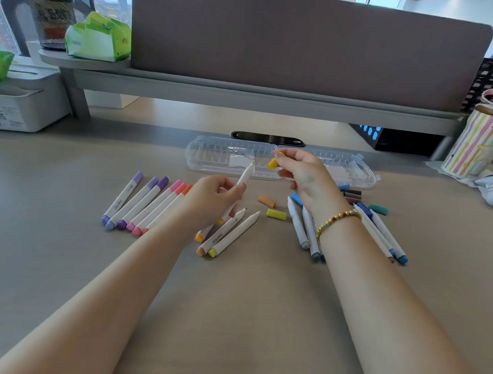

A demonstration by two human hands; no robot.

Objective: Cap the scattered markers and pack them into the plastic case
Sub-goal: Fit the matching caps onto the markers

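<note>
A left hand [216, 197] pinches an uncapped marker [243, 180]; the right hand [305, 174] pinches a yellow cap [273, 163] just beside its tip. Left, 6 markers [144, 202] lie capped. The far plastic case [221, 157] appears empty; packing remains.

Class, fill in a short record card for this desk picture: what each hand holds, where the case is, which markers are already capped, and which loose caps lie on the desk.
left hand: holds an uncapped marker, tip up
right hand: pinches a yellow cap
plastic case: open, behind the hands, no markers visible inside
capped markers: purple, pink and orange row, left side
loose caps: orange cap and light yellow cap between the hands
task stage: cap not yet on marker
</note>
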